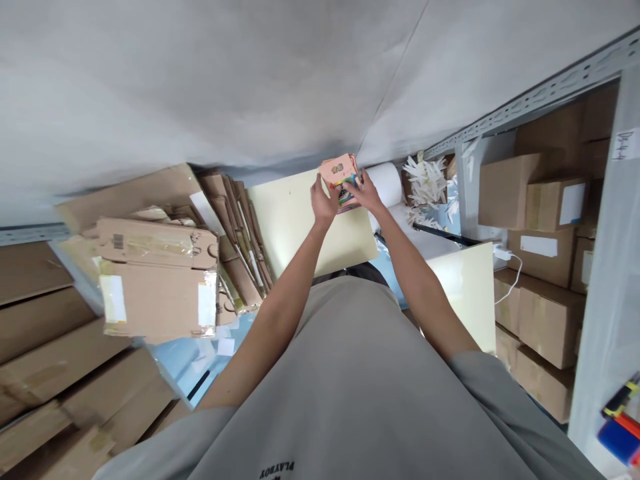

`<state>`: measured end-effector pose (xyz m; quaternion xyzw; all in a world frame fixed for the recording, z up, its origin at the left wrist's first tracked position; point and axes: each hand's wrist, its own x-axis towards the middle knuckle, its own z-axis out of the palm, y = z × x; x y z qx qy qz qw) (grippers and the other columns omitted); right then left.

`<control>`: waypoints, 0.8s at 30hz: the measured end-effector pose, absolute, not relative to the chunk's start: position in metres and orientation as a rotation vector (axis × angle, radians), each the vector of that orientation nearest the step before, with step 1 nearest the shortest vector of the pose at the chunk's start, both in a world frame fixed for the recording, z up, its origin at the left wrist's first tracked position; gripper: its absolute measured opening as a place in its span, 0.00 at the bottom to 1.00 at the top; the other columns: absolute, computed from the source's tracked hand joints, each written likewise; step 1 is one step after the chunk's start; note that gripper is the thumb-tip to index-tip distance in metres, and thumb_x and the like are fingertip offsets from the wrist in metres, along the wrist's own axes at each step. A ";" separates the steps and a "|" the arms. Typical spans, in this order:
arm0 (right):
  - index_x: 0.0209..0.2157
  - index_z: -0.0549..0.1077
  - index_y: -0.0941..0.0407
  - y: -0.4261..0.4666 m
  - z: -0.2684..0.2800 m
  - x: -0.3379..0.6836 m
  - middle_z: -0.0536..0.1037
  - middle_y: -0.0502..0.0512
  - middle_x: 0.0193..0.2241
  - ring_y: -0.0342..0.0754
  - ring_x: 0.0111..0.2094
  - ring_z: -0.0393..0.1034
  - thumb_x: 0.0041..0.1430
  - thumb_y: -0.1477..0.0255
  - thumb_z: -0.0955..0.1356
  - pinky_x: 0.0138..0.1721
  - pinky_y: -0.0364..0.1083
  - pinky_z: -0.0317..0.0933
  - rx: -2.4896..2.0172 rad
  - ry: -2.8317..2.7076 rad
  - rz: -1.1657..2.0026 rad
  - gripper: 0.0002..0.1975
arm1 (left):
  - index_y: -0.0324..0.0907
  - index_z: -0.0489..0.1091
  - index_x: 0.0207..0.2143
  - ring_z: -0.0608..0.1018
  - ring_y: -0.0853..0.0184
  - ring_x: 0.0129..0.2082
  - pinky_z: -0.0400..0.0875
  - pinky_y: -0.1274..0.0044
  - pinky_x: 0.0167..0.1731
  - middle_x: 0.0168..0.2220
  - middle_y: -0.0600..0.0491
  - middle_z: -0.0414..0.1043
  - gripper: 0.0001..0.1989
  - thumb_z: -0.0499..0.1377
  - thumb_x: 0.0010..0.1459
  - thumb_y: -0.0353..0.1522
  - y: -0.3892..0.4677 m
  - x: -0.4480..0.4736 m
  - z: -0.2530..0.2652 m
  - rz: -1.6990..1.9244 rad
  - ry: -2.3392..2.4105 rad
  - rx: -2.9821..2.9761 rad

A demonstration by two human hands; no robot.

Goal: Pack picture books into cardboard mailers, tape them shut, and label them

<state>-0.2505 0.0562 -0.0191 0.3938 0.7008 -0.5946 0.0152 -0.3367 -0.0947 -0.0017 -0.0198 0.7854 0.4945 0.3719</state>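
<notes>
In the head view, a small stack of pink printed cards or packets (337, 168) is held above the far edge of a pale yellow tabletop (295, 220). The top piece bears a dark print, and a colourful picture shows lower down; its exact kind is too small to make out. My left hand (325, 202) grips the stack from the left side, thumb on the front. From the right, my right hand (367, 192) closes on it, with its thumb over the coloured part. Some fingers of both hands are hidden behind the stack.
Flattened cardboard boxes (160, 293) lean at the left, beside more folded cardboard (233, 220). A white roll (387, 183) and a heap of white paper strips (425, 180) lie to the right. Shelving (597, 280) with cartons (547, 313) stands at far right.
</notes>
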 end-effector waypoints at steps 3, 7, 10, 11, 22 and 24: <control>0.76 0.70 0.57 0.056 -0.013 -0.241 0.70 0.74 0.80 0.69 0.85 0.59 0.60 0.37 0.81 0.86 0.66 0.52 1.305 2.319 -1.705 0.56 | 0.40 0.72 0.76 0.84 0.48 0.66 0.74 0.64 0.71 0.72 0.35 0.76 0.34 0.72 0.72 0.34 -0.100 -0.341 0.006 1.133 2.222 -0.104; 0.76 0.71 0.57 0.050 0.002 -0.219 0.69 0.75 0.81 0.68 0.85 0.59 0.64 0.41 0.80 0.87 0.66 0.50 1.338 2.410 -1.618 0.51 | 0.40 0.77 0.69 0.87 0.53 0.60 0.77 0.67 0.65 0.66 0.39 0.82 0.24 0.69 0.73 0.31 -0.105 -0.344 0.020 1.081 2.298 -0.089; 0.71 0.77 0.55 0.038 0.016 -0.193 0.75 0.72 0.77 0.67 0.81 0.68 0.67 0.46 0.78 0.84 0.65 0.59 1.409 2.449 -1.644 0.40 | 0.42 0.77 0.66 0.86 0.53 0.63 0.77 0.67 0.67 0.65 0.42 0.84 0.20 0.67 0.74 0.31 -0.116 -0.345 0.037 1.101 2.386 0.025; 0.68 0.79 0.54 0.033 0.022 -0.181 0.79 0.71 0.74 0.66 0.77 0.72 0.69 0.47 0.77 0.81 0.65 0.64 1.430 2.451 -1.682 0.35 | 0.43 0.77 0.65 0.85 0.53 0.64 0.78 0.66 0.67 0.64 0.42 0.84 0.19 0.67 0.74 0.31 -0.121 -0.345 0.044 1.117 2.397 0.077; 0.54 0.83 0.50 -0.062 0.083 0.009 0.91 0.64 0.52 0.64 0.53 0.88 0.49 0.32 0.82 0.59 0.64 0.83 2.085 1.884 -2.285 0.44 | 0.47 0.77 0.64 0.86 0.48 0.65 0.88 0.59 0.59 0.61 0.42 0.86 0.32 0.77 0.64 0.49 -0.112 -0.208 0.087 1.120 1.564 0.492; 0.53 0.82 0.49 -0.084 0.092 0.044 0.91 0.61 0.47 0.63 0.50 0.88 0.49 0.30 0.81 0.55 0.63 0.85 2.273 1.817 -2.295 0.43 | 0.47 0.78 0.62 0.88 0.46 0.64 0.89 0.58 0.58 0.60 0.41 0.87 0.33 0.78 0.62 0.53 -0.109 -0.170 0.088 1.033 1.440 0.540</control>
